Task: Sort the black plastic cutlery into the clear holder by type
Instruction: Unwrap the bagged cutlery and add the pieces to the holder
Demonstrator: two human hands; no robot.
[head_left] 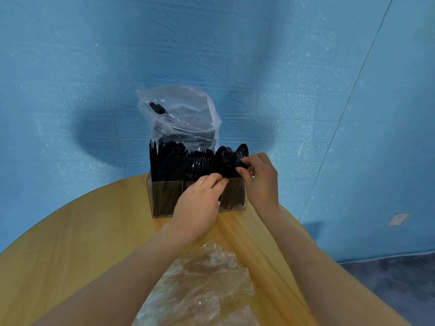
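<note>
Clear holder (pixel 164 203) — colourless, see-through walls, dark where its contents show through. Cutlery (pixel 188 161) standing in it: plain glossy black. Behind the holder, bag (pixel 181 114) — translucent, whitish-grey, black pieces inside. Under the holder, table (pixel 70 231): yellow-tan with faint wood grain. In front of the holder, plastic wrap (pixel 202 285): clear, crinkled, pale highlights. Behind the bag, wall (pixel 235 55): blue, brick-like relief pattern.
</note>
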